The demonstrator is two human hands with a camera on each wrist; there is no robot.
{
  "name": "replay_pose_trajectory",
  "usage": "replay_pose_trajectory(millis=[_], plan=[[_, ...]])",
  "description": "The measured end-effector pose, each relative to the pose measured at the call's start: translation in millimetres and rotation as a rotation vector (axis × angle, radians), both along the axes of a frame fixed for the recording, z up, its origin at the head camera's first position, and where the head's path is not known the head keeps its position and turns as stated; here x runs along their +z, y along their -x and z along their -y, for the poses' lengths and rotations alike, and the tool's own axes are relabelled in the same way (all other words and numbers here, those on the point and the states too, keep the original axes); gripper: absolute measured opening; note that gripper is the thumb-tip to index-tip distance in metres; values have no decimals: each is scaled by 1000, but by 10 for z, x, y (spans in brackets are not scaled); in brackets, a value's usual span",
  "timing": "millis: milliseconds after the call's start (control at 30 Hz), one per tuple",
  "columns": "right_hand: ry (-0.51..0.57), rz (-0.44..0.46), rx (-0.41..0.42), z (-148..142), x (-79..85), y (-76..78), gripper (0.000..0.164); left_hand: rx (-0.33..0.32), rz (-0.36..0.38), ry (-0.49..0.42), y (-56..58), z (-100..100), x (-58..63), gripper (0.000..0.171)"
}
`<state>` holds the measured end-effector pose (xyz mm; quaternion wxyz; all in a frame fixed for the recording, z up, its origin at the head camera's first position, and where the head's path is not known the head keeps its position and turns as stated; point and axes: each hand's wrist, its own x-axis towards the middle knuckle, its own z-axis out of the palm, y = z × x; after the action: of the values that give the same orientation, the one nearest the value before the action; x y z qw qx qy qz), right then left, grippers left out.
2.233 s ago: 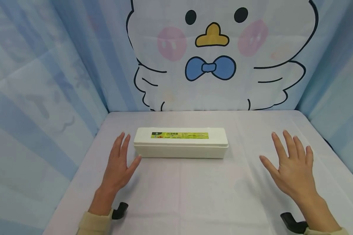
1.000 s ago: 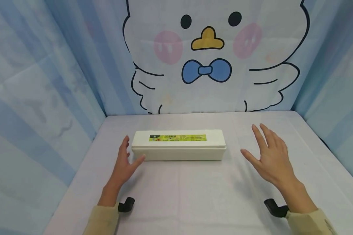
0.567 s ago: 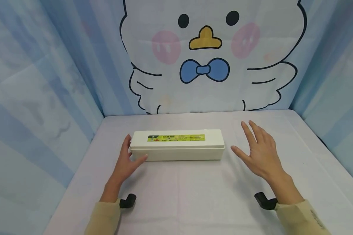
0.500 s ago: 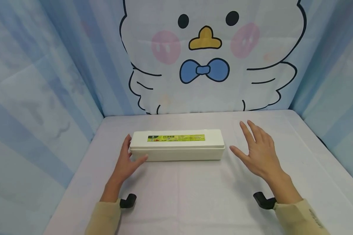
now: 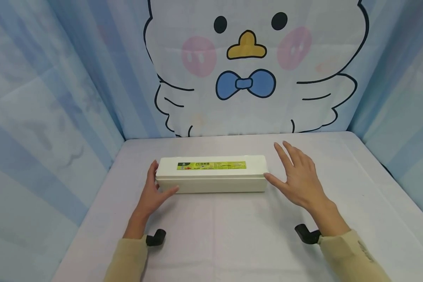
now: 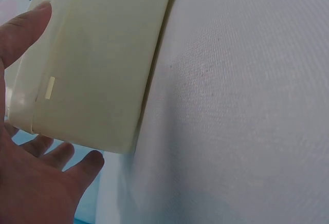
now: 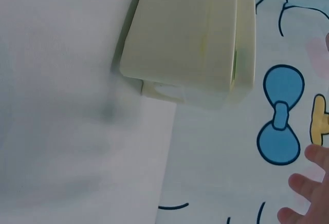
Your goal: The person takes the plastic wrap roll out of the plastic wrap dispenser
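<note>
A long off-white cling film box [image 5: 211, 185] with a closed lid and a yellow-green label [image 5: 211, 165] lies crosswise on the white table. My left hand [image 5: 149, 199] is at its left end, thumb in front and the other fingers beyond the end. In the left wrist view, the spread fingertips [image 6: 92, 162] lie just past the end of the box [image 6: 103, 70], uncurled. My right hand [image 5: 299, 184] hovers near the right end with fingers spread, its thumb tip overlapping the box's corner. The right wrist view shows the fingers [image 7: 306, 187] away from the box [image 7: 180, 29].
White cloth covers the table [image 5: 211, 243]. Behind it hangs a curtain [image 5: 248, 113] printed with a cartoon face and blue bow tie, and blue-striped curtains [image 5: 49, 156] enclose the sides. A black wrist mount [image 5: 156, 237] sits at the left cuff, another black mount [image 5: 307, 234] at the right.
My right hand has moved left across the table to the box's right end. My left hand has edged right and closer around the left end. The box lies in place.
</note>
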<state>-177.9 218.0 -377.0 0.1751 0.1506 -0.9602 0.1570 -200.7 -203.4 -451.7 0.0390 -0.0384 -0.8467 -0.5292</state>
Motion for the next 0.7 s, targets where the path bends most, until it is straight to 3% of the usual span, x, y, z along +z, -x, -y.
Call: replay_pose_trajectory(millis=[300,700], plan=[[-7,6,34,112,-9,96,88,3,46,-18,11,-10,0,114],[-24,87,64,259,-22,184,90,12,67,-42,24,-25,-8,115]])
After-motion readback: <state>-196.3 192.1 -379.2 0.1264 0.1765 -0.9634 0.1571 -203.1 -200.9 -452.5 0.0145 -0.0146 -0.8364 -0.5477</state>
